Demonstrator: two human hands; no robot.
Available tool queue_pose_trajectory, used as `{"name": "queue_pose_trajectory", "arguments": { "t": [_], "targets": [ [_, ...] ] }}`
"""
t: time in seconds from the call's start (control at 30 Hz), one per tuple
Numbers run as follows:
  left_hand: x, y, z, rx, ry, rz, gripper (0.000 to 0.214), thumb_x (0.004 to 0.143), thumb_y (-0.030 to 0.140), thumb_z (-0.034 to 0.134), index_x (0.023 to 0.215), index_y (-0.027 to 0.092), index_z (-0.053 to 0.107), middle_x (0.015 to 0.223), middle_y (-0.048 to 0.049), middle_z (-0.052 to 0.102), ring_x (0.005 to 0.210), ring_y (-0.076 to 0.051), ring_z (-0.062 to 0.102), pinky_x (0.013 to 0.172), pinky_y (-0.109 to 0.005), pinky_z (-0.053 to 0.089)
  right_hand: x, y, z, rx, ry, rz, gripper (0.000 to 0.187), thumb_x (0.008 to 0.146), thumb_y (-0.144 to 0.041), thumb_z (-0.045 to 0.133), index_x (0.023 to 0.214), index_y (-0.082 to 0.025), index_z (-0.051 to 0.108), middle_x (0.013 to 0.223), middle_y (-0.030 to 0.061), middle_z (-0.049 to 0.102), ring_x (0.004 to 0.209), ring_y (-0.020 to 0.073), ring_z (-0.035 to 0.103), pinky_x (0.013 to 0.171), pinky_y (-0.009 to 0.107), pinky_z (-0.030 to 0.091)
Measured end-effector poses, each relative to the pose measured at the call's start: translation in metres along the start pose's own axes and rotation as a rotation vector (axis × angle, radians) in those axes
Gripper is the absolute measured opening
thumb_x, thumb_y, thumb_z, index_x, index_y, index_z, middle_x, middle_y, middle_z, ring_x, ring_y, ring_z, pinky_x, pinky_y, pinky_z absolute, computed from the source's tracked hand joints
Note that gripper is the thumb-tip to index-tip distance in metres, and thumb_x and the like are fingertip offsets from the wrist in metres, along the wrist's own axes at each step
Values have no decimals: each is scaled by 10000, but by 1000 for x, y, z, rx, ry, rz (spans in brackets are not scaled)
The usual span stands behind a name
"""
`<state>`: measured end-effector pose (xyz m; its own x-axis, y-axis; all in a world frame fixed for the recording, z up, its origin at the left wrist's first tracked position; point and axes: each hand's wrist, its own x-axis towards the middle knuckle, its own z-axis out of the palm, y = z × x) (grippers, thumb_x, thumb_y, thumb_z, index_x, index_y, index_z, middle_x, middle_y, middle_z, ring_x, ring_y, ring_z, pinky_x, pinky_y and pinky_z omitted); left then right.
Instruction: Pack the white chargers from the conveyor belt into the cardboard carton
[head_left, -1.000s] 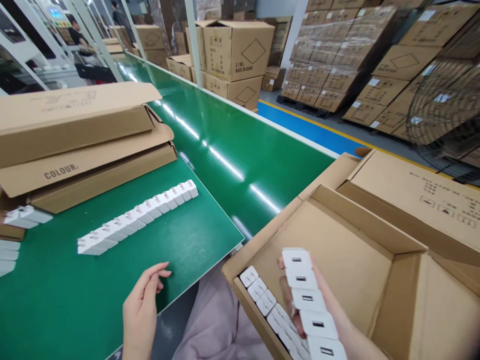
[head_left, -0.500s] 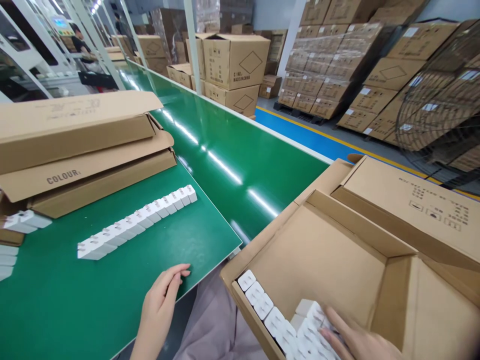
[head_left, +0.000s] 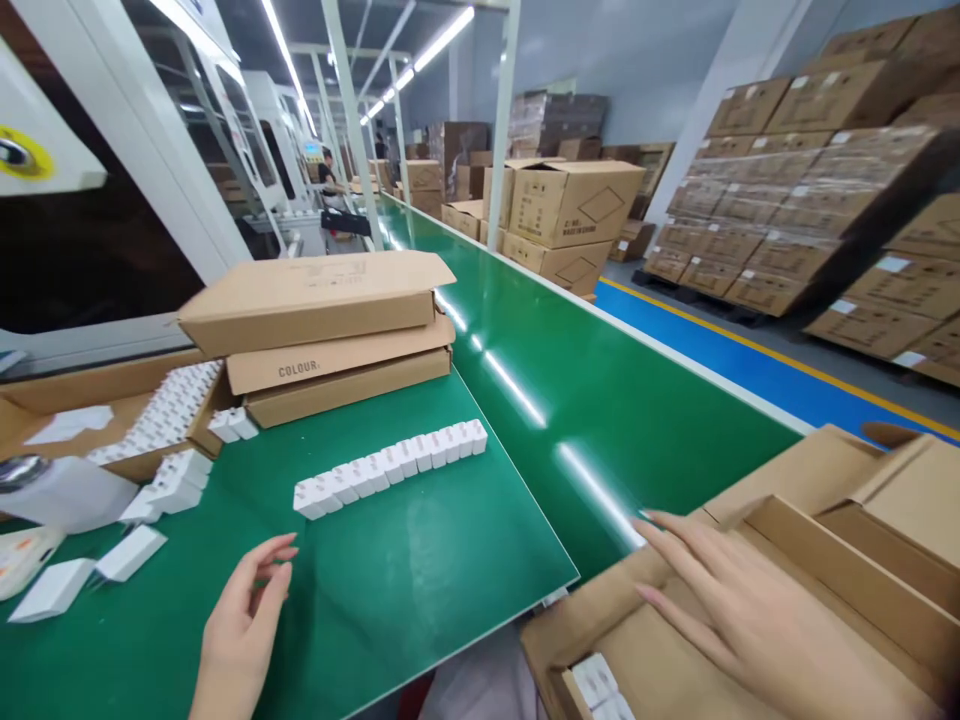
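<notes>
My left hand (head_left: 240, 625) hovers over the green work mat (head_left: 420, 560), fingers loosely curled and apart, holding nothing. It is just below and left of a row of several small white boxes (head_left: 390, 467). My right hand (head_left: 739, 610) is lifted above the open cardboard carton (head_left: 795, 470) at the lower right, fingers stretched out and empty. A couple of white boxes (head_left: 600, 685) show inside the carton's near corner.
Flat folded cartons (head_left: 322, 330) are stacked behind the row. A tray of white boxes (head_left: 161, 415) and loose white boxes (head_left: 131, 550) lie at the left. The green conveyor belt (head_left: 600, 400) runs into the distance, with stacked cartons (head_left: 810, 210) beyond it and a person (head_left: 328, 170) far back.
My right hand has set the stack of white boxes into the carton and come up out of it empty. The view has swung left and up. My left hand has shifted left.
</notes>
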<state>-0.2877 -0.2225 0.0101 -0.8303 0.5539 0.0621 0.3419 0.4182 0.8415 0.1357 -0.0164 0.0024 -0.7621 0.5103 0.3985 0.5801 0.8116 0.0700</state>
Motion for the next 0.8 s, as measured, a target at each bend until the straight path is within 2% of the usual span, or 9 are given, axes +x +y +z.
{"name": "queue_pose_trajectory", "arguments": {
  "t": [0.07,0.17,0.23,0.3,0.33,0.4,0.5,0.63,0.8],
  "targets": [
    [18,-4,-5,82,24,71,708,644,679,594,1120,154,612,864,-61,601,653,-205,586,583,-340,554,77,-12,15,-37,2,-196,457,930,-448,491,1260,-145,581,1263,206,638,1102,334,625,884,481,537],
    [42,-10,-6,218,-28,196,759,688,602,603,1312,180,507,983,-68,553,630,-179,549,567,-348,544,172,-35,42,11,-98,-393,505,919,-455,515,1275,-97,540,1267,242,608,1150,346,581,928,494,490],
    [57,-13,-2,228,-136,212,777,729,534,595,1408,212,399,1106,-87,554,640,-158,552,607,-338,550,216,-49,61,24,-134,-479,544,886,-505,554,1267,-118,538,1201,216,638,1095,329,601,865,445,506],
    [70,-14,5,160,-287,180,787,745,461,588,1445,213,327,1165,-99,580,632,-142,564,648,-328,554,243,-60,79,29,-165,-546,561,875,-553,548,1269,-154,530,1072,164,680,952,294,643,695,367,509],
    [76,-14,8,118,-355,164,757,740,425,588,1426,209,354,1162,-100,605,651,-150,585,671,-326,554,253,-65,86,31,-182,-577,553,883,-563,526,1274,-171,522,994,134,693,858,271,655,602,330,475],
    [85,-12,14,56,-443,145,607,709,369,592,1288,209,511,1114,-86,662,778,-203,641,745,-335,553,264,-72,98,34,-213,-630,502,914,-551,471,1266,-197,518,860,78,695,689,228,643,481,291,365],
    [91,-4,17,58,-512,122,417,651,323,590,1050,210,641,1037,-53,706,951,-264,640,832,-342,533,270,-76,110,43,-249,-684,403,942,-509,425,1175,-207,556,768,37,682,562,190,604,442,293,257],
    [92,5,15,131,-599,73,476,644,309,572,1100,191,642,1032,-39,702,905,-233,628,798,-294,519,271,-74,119,65,-273,-706,345,942,-496,423,1068,-210,570,744,32,672,519,185,590,430,303,190],
    [93,8,22,144,-569,63,434,652,352,604,1046,174,648,975,-41,705,888,-250,633,793,-307,516,273,-76,126,90,-254,-702,386,950,-547,394,996,-204,566,677,35,655,481,197,580,428,311,145]
  ]
}}
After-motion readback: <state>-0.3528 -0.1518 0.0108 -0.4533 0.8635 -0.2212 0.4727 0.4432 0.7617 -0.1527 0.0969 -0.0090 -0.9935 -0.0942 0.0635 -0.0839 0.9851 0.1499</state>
